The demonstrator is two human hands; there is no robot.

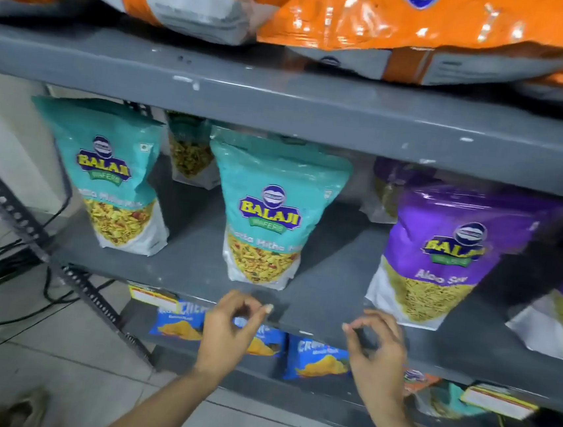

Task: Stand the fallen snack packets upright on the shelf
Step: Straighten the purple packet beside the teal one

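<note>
Nearest, both hands hover just in front of the middle shelf's front lip [314, 323], holding nothing. The left hand [231, 332] and the right hand [376, 353] each have loosely curled fingers, thumb and forefinger close but apart, empty. Behind them, on the lower shelf, blue packets [317, 358] stand with lettering too blurred to read, and a yellow-and-red price tag [152, 295] hangs from the lip above them.

On the grey middle shelf, a teal packet [273, 212] stands upright just beyond the left hand, marked "BALAJI WAFERS". A second teal packet [111, 176] stands to its left with the same logo. To the right, a purple packet [448, 257] reads "BALAJI" and "Aloo Sev". Further packets stand behind these, partly hidden.

Farthest, on the top shelf, orange packets [429, 24] lie flat, overhanging the edge.

At left, black cables [10, 266] trail over the tiled floor.
</note>
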